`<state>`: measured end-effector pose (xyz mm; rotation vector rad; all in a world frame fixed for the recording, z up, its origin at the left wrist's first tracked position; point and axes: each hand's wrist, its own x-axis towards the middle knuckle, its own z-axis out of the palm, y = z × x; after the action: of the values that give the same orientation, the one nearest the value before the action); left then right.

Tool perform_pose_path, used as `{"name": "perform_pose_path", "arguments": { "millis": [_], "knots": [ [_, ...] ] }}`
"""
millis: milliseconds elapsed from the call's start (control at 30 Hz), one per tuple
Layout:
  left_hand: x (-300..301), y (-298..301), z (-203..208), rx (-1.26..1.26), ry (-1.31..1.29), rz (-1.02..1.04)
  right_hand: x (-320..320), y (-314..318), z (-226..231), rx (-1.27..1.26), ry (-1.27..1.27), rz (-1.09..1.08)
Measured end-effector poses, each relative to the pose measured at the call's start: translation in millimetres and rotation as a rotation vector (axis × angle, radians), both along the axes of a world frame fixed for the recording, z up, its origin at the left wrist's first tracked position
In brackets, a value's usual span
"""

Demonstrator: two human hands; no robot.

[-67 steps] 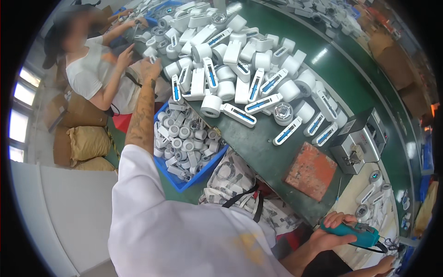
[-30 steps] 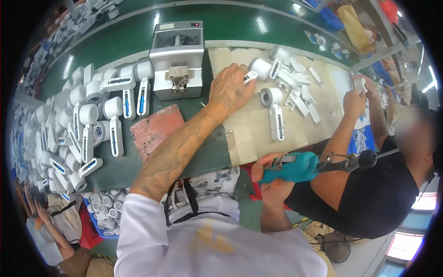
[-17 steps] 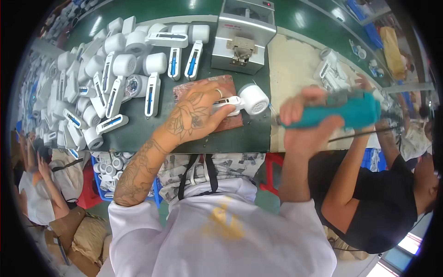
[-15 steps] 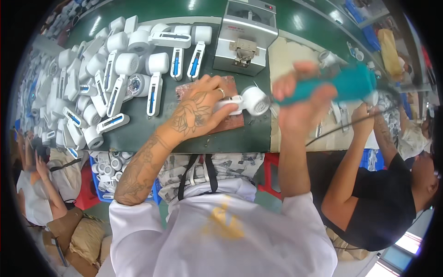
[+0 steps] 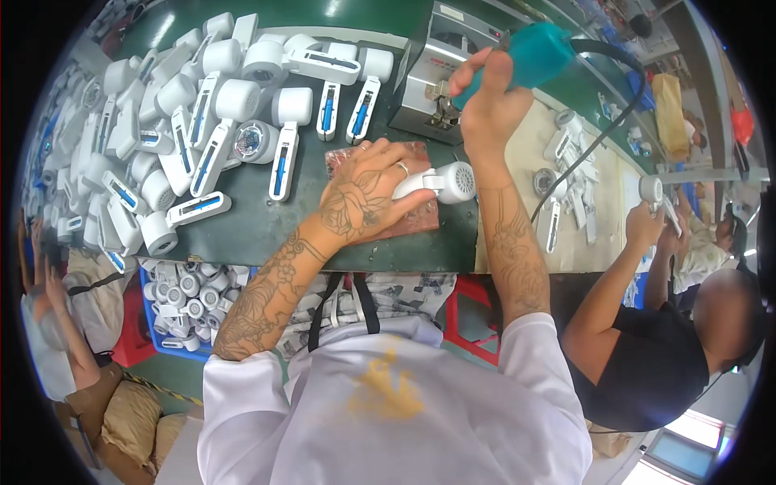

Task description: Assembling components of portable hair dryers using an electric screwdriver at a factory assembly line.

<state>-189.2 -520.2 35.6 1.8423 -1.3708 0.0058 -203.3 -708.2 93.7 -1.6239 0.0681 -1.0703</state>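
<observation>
My left hand (image 5: 368,190) presses a white handheld device (image 5: 455,183) with a round grilled head down onto a worn reddish pad (image 5: 416,220). Its fingers lie over the narrow handle and hide most of it. My right hand (image 5: 497,109) is raised in front of a grey metal machine (image 5: 420,77), wrapped around a teal corded electric screwdriver (image 5: 540,55). The screwdriver's tip is hidden behind that hand, near the metal fitting (image 5: 440,105) on the machine's front.
Many similar white devices (image 5: 234,101), some with blue inside their opened handles, are heaped on the left. A blue crate (image 5: 171,351) of white parts stands below the table. The screwdriver's black cable (image 5: 594,137) loops over cardboard (image 5: 525,158). A co-worker (image 5: 655,356) sits at right.
My right hand has swung the screwdriver up and away toward the machine's front. The left hand still holds the white device on the pad. The view has shifted slightly.
</observation>
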Motion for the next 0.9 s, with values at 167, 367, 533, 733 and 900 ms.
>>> {"name": "perform_pose_path", "arguments": {
  "millis": [167,367,533,733,900],
  "knots": [
    [2,4,5,0.049,0.030,-0.009,-6,11,11,0.072,0.098,0.033],
    [-1,-1,-4,-0.057,-0.123,0.059,-50,29,11,0.245,0.046,0.134],
    [1,2,6,0.116,0.068,-0.008,-54,33,7,0.214,0.061,0.171],
    [-1,0,-1,0.051,-0.008,0.009,-54,37,-4,0.206,0.183,0.127],
    [-1,1,6,0.101,-0.002,0.007,-55,37,-9,0.210,0.183,0.143]
  ]
}}
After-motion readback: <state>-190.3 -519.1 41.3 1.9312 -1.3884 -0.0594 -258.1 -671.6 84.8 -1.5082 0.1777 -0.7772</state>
